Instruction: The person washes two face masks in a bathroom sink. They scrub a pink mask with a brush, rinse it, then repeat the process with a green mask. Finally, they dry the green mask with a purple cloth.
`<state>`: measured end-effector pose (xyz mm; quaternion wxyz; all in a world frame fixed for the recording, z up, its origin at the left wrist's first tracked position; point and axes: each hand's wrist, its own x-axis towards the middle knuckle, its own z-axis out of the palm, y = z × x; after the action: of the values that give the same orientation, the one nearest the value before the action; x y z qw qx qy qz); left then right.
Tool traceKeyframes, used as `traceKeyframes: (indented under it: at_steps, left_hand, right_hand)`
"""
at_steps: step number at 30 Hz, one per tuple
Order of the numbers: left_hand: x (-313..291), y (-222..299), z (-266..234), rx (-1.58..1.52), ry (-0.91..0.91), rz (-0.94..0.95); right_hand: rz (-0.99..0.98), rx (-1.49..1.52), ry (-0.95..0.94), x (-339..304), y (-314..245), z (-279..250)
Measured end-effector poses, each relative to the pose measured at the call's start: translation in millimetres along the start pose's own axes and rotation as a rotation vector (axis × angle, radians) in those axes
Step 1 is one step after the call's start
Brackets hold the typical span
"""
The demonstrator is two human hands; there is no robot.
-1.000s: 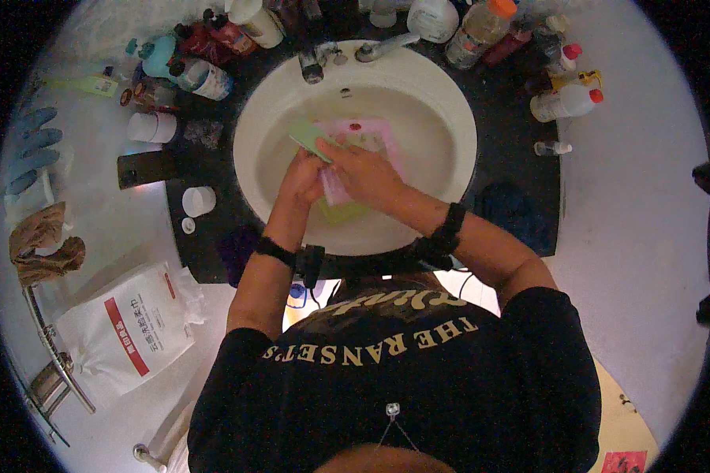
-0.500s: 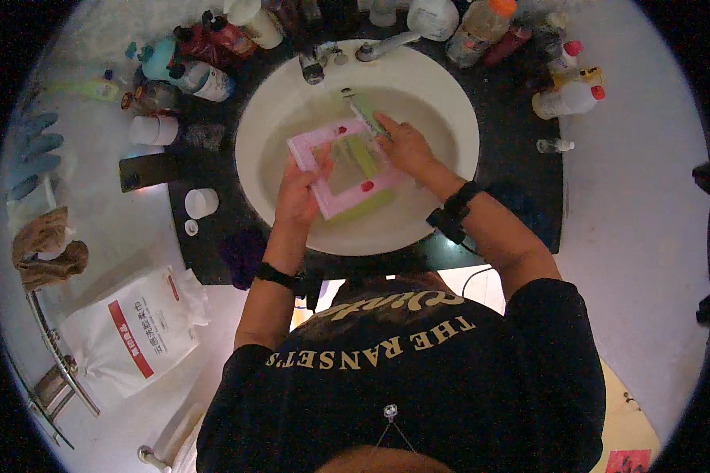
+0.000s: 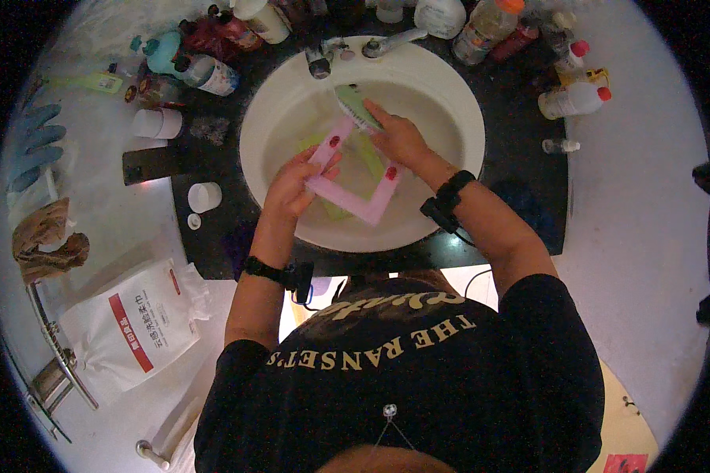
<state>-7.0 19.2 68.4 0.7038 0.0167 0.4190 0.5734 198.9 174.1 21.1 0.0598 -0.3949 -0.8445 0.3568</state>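
Black stone-like surface point(image 3: 521, 197) is seen all around a big white sink point(image 3: 446, 102). Over the sink, a pink square frame point(image 3: 345, 201) is held between the two hands, turned so that one corner is pointed down toward the person. Its left side is by the left hand point(image 3: 296, 183), and its upper right part is just beside the right hand point(image 3: 402, 142). Below the frame, a yellow-green piece point(image 3: 335, 211) is partly covered; whether the two are touching cannot be told.

The left side of the frame is pinched by the left hand, with the thumb laid on the front and the other fingers tucked behind, seen through the hole. By the right hand, a green brush point(image 3: 353, 104) is gripped, with the fingers curled around it and one finger stretched along its back. The brush is held at the top corner of the frame, and its pale bristles point(image 3: 363, 120) are turned toward the pink. Whether they are touching it cannot be told. Two small red marks point(image 3: 391, 173) are seen on the frame, one on each side.
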Motion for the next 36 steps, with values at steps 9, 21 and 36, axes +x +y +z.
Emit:
traceKeyframes:
  at_steps: [9, 21, 36]
  left_hand:
    - [25, -29, -2, 0.135, 0.026, 0.11]
    - [23, -41, -10, 0.011, -0.014, 0.118]
    - [8, -55, -4, -0.006, 0.008, 0.133]
  right_hand:
    - [-0.068, 0.075, -0.163, -34, -54, 8]
    - [-0.116, -0.089, -0.053, -34, -51, -10]
    - [-0.053, -0.034, -0.136, -32, -50, -9]
